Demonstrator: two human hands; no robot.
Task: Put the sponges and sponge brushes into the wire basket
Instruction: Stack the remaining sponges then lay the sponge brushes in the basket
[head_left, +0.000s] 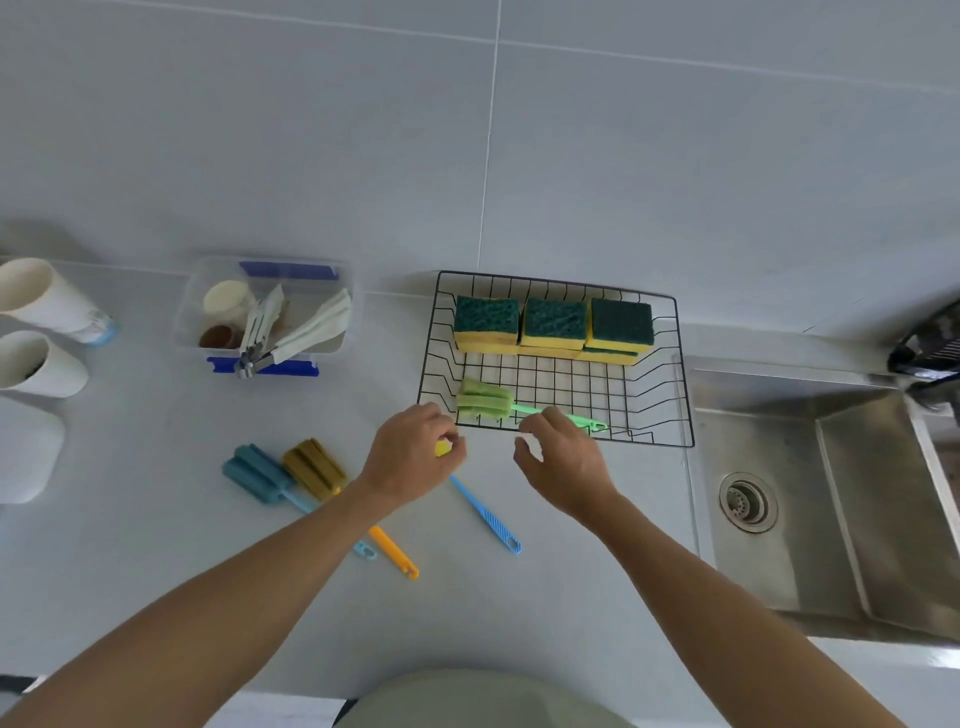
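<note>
A black wire basket (680, 374) stands on the counter by the wall. Several yellow sponges with green tops (553, 322) sit along its back. A green sponge brush (483, 402) lies along its front. My right hand (563, 462) hovers over that brush's handle with fingers apart, fingertips touching it. My left hand (410, 457) is just left of the basket's front corner, closed on a yellow-headed brush whose blue handle (488, 517) trails toward me. A blue sponge brush (254, 470) and a mustard sponge brush (314, 465) lie side by side on the counter at the left.
A clear plastic box with blue latches (270, 312) holding utensils stands left of the basket. White cups (39, 332) lie at the far left. A steel sink (831, 499) with a drain is right of the basket, and a dark tap (930, 348) is above it.
</note>
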